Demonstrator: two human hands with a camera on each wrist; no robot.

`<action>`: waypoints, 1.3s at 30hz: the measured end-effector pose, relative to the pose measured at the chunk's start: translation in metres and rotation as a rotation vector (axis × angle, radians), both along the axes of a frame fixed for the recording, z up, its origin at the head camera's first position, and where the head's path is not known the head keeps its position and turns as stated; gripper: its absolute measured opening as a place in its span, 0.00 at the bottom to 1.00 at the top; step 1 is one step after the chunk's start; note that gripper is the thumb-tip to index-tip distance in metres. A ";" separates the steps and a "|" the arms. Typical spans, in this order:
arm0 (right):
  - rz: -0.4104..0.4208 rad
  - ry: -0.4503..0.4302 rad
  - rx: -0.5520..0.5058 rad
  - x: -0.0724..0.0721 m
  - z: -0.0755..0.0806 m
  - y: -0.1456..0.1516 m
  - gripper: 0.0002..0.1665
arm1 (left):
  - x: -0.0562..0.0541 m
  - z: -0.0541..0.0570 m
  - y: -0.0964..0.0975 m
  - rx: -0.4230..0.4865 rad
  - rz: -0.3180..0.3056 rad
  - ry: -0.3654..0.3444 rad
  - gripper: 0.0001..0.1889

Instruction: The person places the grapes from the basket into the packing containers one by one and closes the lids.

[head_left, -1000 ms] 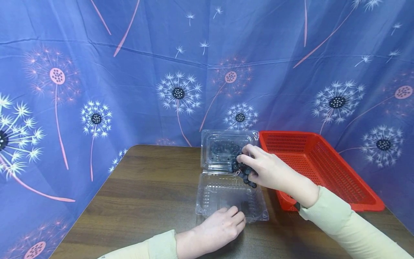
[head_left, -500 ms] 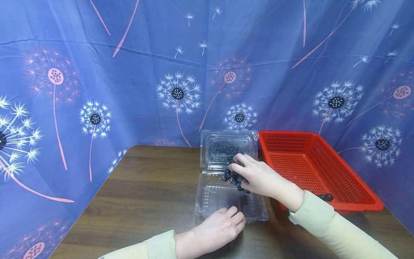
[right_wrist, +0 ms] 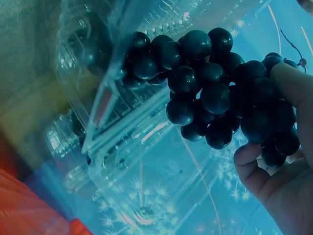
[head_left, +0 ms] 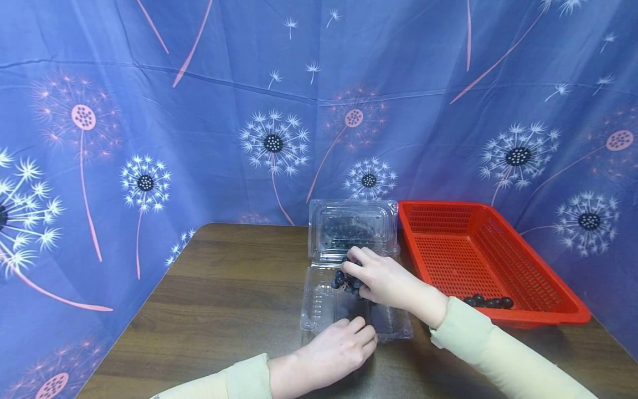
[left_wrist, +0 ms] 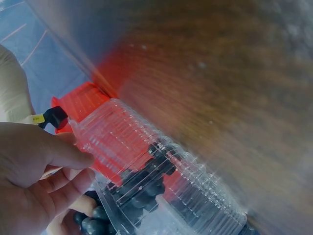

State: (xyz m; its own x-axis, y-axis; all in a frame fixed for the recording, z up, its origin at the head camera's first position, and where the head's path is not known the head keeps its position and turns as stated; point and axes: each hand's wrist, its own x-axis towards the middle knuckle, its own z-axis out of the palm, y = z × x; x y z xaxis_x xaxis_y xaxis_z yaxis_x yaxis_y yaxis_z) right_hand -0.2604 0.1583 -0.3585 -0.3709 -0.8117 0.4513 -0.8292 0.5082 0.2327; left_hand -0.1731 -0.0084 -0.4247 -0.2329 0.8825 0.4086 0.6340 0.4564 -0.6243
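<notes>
My right hand grips a bunch of dark grapes by its upper end. In the right wrist view the bunch hangs away from the thumb and fingertips, its far end overlapping the container. Below it a clear plastic clamshell container lies unfolded, its lid standing at the back. My left hand pinches the container's front rim. In the left wrist view, thumb and fingers meet at that edge, and dark grapes show through the clear wall.
A red perforated plastic basket stands to the right, with several dark grapes near its front wall. Wooden tabletop extends to the left. A blue dandelion-print cloth hangs behind the table.
My right hand has carried the grape bunch left and down, over the container's base. As the sleeve moved aside, grapes in the red basket came into sight. The left hand has stayed put.
</notes>
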 end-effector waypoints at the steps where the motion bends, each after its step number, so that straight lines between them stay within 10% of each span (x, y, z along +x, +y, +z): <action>1: 0.003 -0.010 -0.001 -0.001 -0.001 -0.001 0.31 | 0.000 0.000 0.000 -0.001 -0.001 0.000 0.11; 25: 0.162 -0.168 0.053 -0.014 -0.029 -0.018 0.25 | -0.002 0.005 -0.017 -0.025 -0.037 -0.087 0.14; 39: 0.219 -0.170 0.077 -0.009 -0.036 -0.026 0.25 | -0.002 0.010 -0.052 0.116 0.011 -0.103 0.08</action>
